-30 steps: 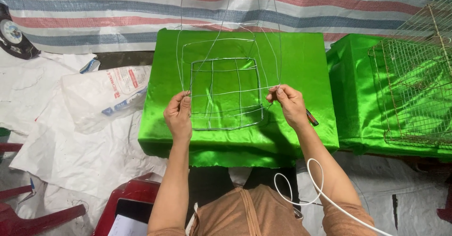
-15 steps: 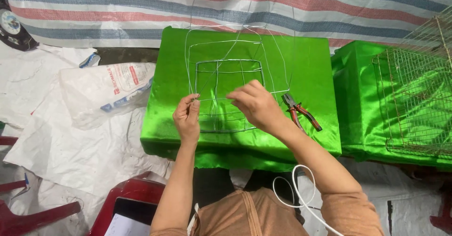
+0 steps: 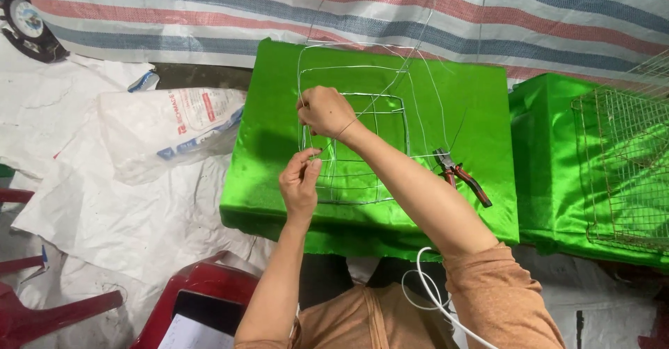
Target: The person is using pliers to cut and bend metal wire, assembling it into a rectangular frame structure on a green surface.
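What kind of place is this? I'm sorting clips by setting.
Probably a makeshift craft workshop: a wire frame worked by both hands on a green cloth-covered table, pliers beside it, a finished-looking wire mesh cage nearby, and a striped tarpaulin behind.

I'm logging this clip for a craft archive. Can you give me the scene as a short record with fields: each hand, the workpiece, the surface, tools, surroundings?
left hand: left hand pinches thin wire at the frame's left side
right hand: right hand reaches across and grips the frame's upper left corner
workpiece: square wire frame with crossing wires, loose strands running up
surface: green satin-covered block
tools: red-handled pliers lying on the block, right of the frame
surroundings: wire mesh cage at right; white plastic sack at left; red plastic chair below
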